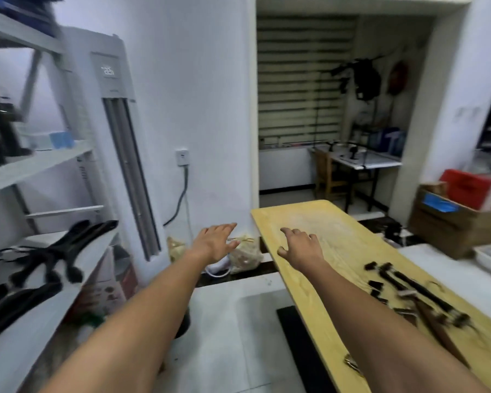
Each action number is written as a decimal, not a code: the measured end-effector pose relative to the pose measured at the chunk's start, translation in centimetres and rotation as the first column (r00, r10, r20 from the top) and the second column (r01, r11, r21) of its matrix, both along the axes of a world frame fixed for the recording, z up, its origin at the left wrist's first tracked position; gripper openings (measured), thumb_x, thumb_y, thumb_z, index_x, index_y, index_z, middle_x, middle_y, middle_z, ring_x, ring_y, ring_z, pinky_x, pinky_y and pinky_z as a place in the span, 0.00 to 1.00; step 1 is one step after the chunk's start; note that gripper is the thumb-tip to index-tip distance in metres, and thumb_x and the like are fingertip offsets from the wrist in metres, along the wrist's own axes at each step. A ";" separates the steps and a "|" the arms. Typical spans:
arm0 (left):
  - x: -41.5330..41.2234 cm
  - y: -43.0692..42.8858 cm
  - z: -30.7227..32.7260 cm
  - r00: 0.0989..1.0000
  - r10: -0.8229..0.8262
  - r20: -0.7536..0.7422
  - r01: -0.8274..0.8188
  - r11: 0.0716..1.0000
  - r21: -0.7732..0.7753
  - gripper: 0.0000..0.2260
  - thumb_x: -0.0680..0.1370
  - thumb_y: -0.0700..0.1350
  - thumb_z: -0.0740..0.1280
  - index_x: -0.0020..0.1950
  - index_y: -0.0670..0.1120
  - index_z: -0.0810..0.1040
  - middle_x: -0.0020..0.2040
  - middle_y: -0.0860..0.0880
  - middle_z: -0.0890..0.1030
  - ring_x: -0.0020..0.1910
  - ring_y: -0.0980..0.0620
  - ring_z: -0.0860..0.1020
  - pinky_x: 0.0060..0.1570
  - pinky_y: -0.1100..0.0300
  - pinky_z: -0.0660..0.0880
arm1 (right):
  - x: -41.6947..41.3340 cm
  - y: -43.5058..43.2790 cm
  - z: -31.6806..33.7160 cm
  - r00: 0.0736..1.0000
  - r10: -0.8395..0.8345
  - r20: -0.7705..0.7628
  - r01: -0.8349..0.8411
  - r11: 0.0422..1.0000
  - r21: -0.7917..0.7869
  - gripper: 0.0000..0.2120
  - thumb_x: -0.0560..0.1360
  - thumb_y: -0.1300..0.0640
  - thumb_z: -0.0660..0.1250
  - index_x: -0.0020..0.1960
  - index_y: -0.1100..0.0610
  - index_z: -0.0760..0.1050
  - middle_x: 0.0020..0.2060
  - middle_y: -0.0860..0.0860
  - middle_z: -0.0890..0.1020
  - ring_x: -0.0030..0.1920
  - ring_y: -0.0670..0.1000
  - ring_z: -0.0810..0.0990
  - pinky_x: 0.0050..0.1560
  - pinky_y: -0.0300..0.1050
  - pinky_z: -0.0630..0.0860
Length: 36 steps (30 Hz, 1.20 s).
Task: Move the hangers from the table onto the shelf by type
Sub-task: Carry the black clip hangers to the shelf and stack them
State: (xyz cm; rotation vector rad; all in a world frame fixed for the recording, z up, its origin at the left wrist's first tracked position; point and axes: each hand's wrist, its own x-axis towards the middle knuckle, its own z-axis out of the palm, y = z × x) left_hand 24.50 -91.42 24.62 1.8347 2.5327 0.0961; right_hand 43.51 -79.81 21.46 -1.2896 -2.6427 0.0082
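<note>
Several black hangers [54,255] lie piled on the white metal shelf [23,333] at the left. On the yellow wooden table [335,239] at the right lie dark clip hangers [408,293] and a brown wooden hanger [437,330]. My left hand [217,242] hovers in the gap between shelf and table, fingers spread, holding nothing. My right hand [301,245] is over the table's far left edge, fingers apart and empty, well short of the clip hangers.
A tall white air conditioner [116,137] stands behind the shelf. A bag [243,258] sits on the floor by the wall. A cardboard box [459,214] with red items stands at the right. A doorway opens to a back room with a desk.
</note>
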 end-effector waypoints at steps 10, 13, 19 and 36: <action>3.1 16.9 -3.3 0.926 -0.376 0.030 0.376 0.927 -0.008 0.27 0.82 0.57 0.52 0.78 0.51 0.50 0.77 0.50 0.58 0.75 0.48 0.57 0.73 0.51 0.54 | 6.3 9.6 -2.5 0.921 -0.390 -0.005 0.390 0.920 -0.047 0.27 0.79 0.47 0.58 0.76 0.52 0.58 0.66 0.55 0.73 0.64 0.57 0.73 0.66 0.53 0.65; 2.8 21.5 -4.2 0.882 -0.469 0.037 0.470 0.882 -0.019 0.26 0.82 0.58 0.52 0.78 0.52 0.51 0.77 0.51 0.59 0.75 0.49 0.58 0.72 0.52 0.55 | 6.6 11.6 -2.6 0.878 -0.478 0.014 0.478 0.876 -0.067 0.27 0.79 0.47 0.58 0.76 0.52 0.58 0.66 0.55 0.73 0.64 0.57 0.73 0.66 0.53 0.65; 1.0 29.0 -4.7 0.793 -0.608 0.047 0.609 0.793 -0.007 0.26 0.82 0.58 0.52 0.78 0.51 0.52 0.76 0.51 0.60 0.74 0.49 0.59 0.71 0.53 0.56 | 7.2 14.5 -2.9 0.763 -0.646 0.014 0.644 0.759 -0.096 0.27 0.79 0.48 0.59 0.76 0.52 0.58 0.67 0.55 0.72 0.67 0.56 0.71 0.68 0.53 0.62; 6.4 40.2 -10.7 0.550 -0.821 0.154 0.835 0.545 -0.075 0.26 0.81 0.56 0.54 0.78 0.53 0.53 0.76 0.51 0.61 0.74 0.50 0.60 0.71 0.54 0.55 | 11.5 17.7 -5.8 0.474 -0.880 0.019 0.871 0.466 -0.153 0.25 0.80 0.49 0.58 0.75 0.53 0.59 0.66 0.54 0.73 0.67 0.56 0.71 0.69 0.52 0.62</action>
